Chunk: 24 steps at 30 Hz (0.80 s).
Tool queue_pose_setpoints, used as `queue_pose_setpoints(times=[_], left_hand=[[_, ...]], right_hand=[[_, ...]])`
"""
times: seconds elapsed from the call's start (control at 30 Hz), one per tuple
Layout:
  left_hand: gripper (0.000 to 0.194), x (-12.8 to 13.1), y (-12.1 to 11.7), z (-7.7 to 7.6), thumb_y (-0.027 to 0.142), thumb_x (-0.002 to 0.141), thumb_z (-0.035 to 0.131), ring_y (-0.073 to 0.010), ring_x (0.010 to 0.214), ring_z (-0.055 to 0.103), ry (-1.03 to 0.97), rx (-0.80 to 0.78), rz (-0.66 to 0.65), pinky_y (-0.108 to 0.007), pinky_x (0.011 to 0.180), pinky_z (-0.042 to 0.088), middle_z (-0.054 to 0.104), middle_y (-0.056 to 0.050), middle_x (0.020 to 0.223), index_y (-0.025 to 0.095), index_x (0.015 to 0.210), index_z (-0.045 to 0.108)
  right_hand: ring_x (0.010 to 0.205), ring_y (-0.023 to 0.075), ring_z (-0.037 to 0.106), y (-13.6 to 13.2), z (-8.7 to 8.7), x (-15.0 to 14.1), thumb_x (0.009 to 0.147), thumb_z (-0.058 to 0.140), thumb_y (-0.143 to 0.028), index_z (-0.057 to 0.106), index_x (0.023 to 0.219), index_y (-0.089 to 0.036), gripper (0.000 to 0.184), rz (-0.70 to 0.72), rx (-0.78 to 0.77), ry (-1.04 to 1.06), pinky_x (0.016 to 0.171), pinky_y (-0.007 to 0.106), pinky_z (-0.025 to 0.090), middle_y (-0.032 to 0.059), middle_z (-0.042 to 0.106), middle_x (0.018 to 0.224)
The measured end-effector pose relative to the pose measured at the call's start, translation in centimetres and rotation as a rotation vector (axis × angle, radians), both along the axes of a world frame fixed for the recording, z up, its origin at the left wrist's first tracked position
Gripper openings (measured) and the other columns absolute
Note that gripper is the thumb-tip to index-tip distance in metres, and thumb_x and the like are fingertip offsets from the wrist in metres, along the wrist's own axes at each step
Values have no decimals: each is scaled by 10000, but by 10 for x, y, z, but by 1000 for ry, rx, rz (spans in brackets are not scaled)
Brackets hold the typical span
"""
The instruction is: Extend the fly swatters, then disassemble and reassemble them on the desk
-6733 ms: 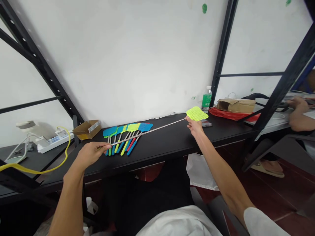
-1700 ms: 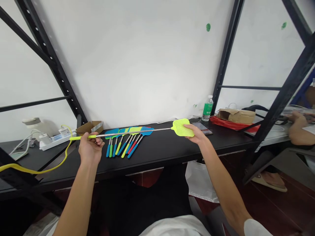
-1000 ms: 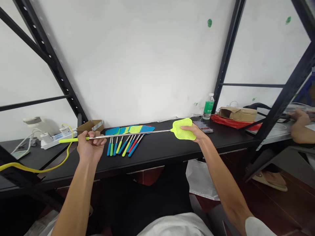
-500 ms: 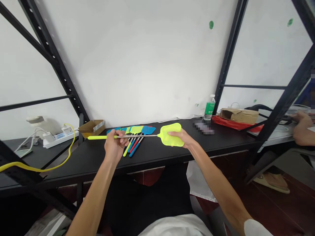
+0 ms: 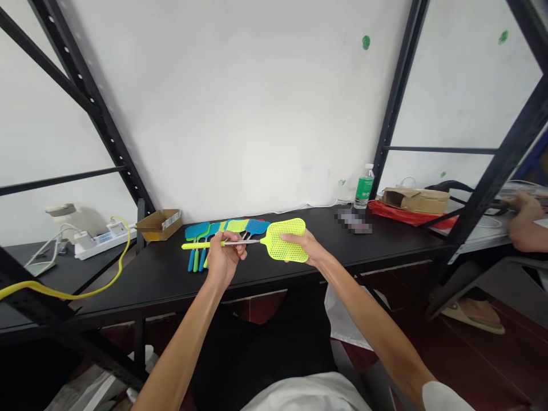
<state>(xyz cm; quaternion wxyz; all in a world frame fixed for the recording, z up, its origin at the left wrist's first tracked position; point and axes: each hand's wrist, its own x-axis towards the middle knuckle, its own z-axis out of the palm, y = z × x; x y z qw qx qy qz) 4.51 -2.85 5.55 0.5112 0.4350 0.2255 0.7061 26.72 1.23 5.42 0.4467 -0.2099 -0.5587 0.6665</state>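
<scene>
In the head view, I see the lime fly swatter level above the black tabletop, nearer than the row of swatters. My left hand curls its fingers around handle and shaft; my right hand pinches the mesh, probably steadying both ends.

Both forearms reach forward and converge. The left hand grips with curled fingers; the right hand pinches, thumb extended on top, remaining fingers probably underneath, mostly hidden.
</scene>
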Motion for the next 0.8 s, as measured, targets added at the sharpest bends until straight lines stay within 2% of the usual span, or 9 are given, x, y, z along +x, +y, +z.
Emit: queue_pose_setpoints(times=[0.2, 0.3, 0.43, 0.53, 0.6, 0.7, 0.8], left_hand=[[347, 0, -1, -1, 431, 922, 440, -142, 490, 489, 105, -38, -2, -265, 460, 419, 557, -21, 593, 186, 733, 596], [269, -6, -2, 5, 402, 887, 511, -135, 497, 493, 204, -91, 26, -251, 464, 423, 553, -10, 590, 175, 814, 636], [216, -30, 1, 13, 383, 845, 568, -115, 477, 457, 200, -87, 169, -232, 454, 402, 482, 30, 575, 182, 866, 642], [247, -50, 0, 17, 423, 849, 571, -121, 490, 453, 294, -122, 251, -232, 450, 387, 459, 33, 584, 187, 876, 638], [276, -57, -3, 19, 445, 863, 567, -128, 492, 448, 531, -171, 204, -230, 442, 363, 465, 26, 578, 183, 889, 650], [326, -56, -8, 17, 479, 887, 554, -116, 464, 378, 896, -211, -37, -229, 445, 333, 422, 35, 538, 176, 911, 672], [349, -47, -9, 13, 499, 890, 573, -95, 471, 304, 997, -194, -228, -222, 461, 312, 347, 54, 540, 165, 877, 672]], right_hand=[[694, 223, 701, -1, 7, 9, 766, 781, -343, 667, 1042, -135, 364, 32, 67, -61, 463, 291, 573, 104, 735, 914], [779, 238, 719, 7, 10, 21, 747, 803, -353, 678, 1074, -143, 408, 23, 76, -83, 567, 316, 605, 115, 743, 979], [933, 269, 721, 17, 14, 46, 719, 831, -335, 708, 1061, -141, 412, -55, 72, -72, 766, 363, 609, 130, 746, 1043], [928, 279, 725, 20, 17, 64, 722, 828, -350, 723, 1050, -140, 404, -120, 63, -97, 766, 366, 605, 138, 752, 1028], [896, 278, 732, 21, 17, 73, 723, 828, -357, 730, 1040, -136, 399, -141, 63, -115, 738, 356, 605, 142, 754, 1021], [852, 277, 736, 24, 15, 79, 729, 824, -369, 734, 1024, -127, 392, -116, 69, -140, 686, 346, 605, 145, 757, 997], [834, 274, 736, 29, 14, 77, 738, 816, -365, 725, 1032, -129, 388, -104, 50, -133, 658, 338, 602, 137, 758, 979]])
